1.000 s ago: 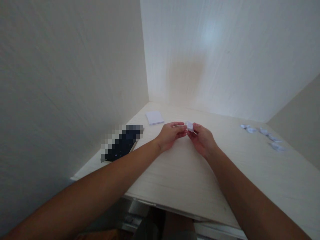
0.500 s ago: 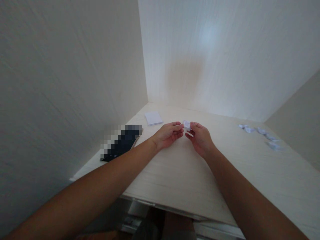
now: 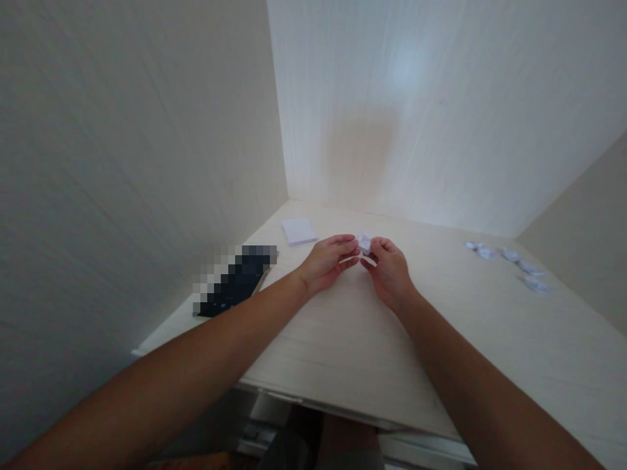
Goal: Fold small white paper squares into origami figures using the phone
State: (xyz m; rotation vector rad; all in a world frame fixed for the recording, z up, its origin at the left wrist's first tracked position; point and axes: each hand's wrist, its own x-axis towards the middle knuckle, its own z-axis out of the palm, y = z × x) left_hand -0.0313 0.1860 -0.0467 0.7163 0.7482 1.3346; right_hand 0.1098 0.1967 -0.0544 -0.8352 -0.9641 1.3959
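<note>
Between my fingertips, above the pale table [image 3: 353,346], is a small piece of folded white paper [image 3: 364,243]. My left hand [image 3: 330,261] pinches its left side with thumb and forefinger, the other fingers loosely curled below. On the right side, my right hand [image 3: 389,267] grips it the same way. The paper looks bulky, with angled faces; its exact shape is too small to make out. Beyond my left hand lies a flat stack of white square paper [image 3: 299,231].
Several small folded white paper pieces [image 3: 512,256] lie in a loose row at the right rear. A dark, partly pixelated flat object [image 3: 235,287] rests by the left wall [image 3: 147,163]. A back wall [image 3: 362,130] closes off the table's far side.
The folded paper has turned slightly between my fingers, showing a different face. Both hands stay close together in nearly the same spot, and the view has shifted a little.
</note>
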